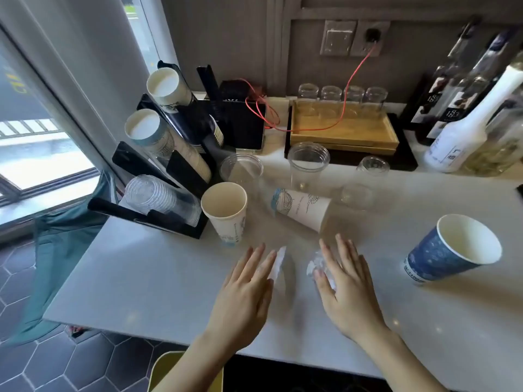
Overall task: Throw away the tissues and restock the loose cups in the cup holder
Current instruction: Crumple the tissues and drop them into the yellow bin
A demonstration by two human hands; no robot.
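Two crumpled white tissues lie on the white counter [141, 278] near its front edge. My left hand [246, 287] lies flat with spread fingers over the left tissue [278, 263]. My right hand [345, 281] covers the right tissue [317, 264], fingers spread too. Loose cups stand behind them: a white paper cup [225, 212] upright, a white printed cup [300, 207] on its side, a blue paper cup [450, 250] at the right, and clear plastic cups [308, 162]. The black cup holder [169, 154] at the left carries slanted stacks of paper and clear cups.
A wooden tray [348, 131] with several glass jars stands at the back, beside a black device with a red cable [351, 80]. Bottles [464, 123] crowd the back right. A yellow-green bin [164, 372] shows below the counter's front edge. A window is at the left.
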